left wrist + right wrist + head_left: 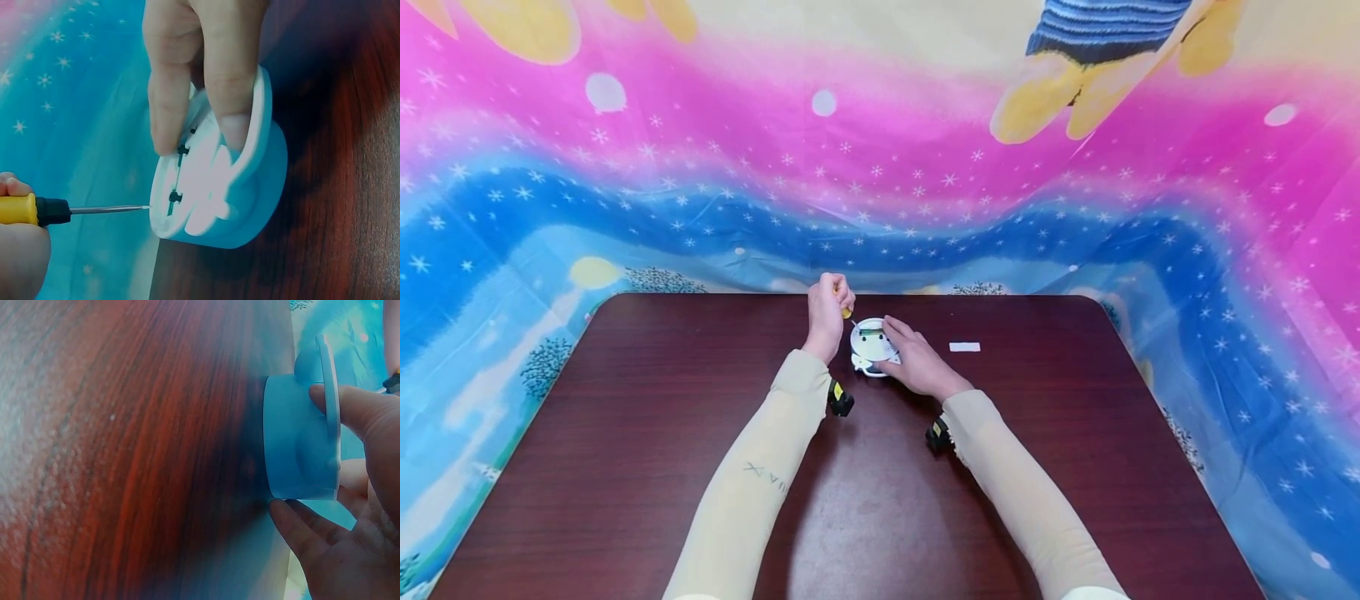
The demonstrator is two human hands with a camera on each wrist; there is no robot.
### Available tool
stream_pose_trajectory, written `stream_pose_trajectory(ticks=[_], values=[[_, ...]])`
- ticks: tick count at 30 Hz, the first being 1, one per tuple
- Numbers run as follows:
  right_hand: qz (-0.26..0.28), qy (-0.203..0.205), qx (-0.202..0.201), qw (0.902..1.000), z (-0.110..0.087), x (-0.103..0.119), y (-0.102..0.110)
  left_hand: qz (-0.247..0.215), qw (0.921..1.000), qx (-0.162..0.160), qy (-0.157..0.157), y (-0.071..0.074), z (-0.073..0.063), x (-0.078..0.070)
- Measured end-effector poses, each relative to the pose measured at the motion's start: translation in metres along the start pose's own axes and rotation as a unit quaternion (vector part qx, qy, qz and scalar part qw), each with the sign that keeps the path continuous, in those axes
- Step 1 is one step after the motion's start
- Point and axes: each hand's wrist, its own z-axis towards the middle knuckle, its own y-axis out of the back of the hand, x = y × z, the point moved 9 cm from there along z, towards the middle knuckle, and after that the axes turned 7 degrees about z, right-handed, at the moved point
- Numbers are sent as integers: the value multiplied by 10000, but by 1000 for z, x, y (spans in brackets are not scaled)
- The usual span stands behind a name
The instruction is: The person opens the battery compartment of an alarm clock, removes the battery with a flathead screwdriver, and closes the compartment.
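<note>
My left hand [827, 312] grips a screwdriver [54, 210] with a yellow handle and black collar, its thin metal shaft aimed at a round white plastic device. In the left wrist view the screwdriver's tip is right at the device's rim. The device [867, 346] lies on the table, its upper face showing a narrow dark slot with small black parts and a raised loop along one side. Holding it from the right is my right hand [921, 362], thumb on the near side and fingers around the far side. The right wrist view shows the device's smooth side wall [284, 437].
A small white rectangular piece [965, 347] lies on the dark wood table [625, 467], right of the device. Black cameras sit on the left wrist [840, 398] and right wrist [937, 436]. A patterned cloth [760, 200] hangs behind the table and along its sides.
</note>
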Motion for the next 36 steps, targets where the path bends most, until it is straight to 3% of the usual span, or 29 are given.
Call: stream_pose_trajectory(ticks=[10, 19, 24, 31, 36], values=[[19, 28, -41, 10000, 0, 2, 0, 64, 9997, -58, 220, 1, 2, 13], [52, 96, -37, 9999, 0, 5, 1, 242, 9994, -219, 75, 1, 0, 19], [22, 66, -5, 10000, 0, 3, 1, 314, 9985, -379, 257, 4, -1, 23], [38, 73, -22, 10000, 0, 1, 1, 543, 9976, -72, 430, 2, -3, 23], [62, -28, 6, 10000, 0, -2, 0, 374, 9980, -128, 503, 8, -3, 26]])
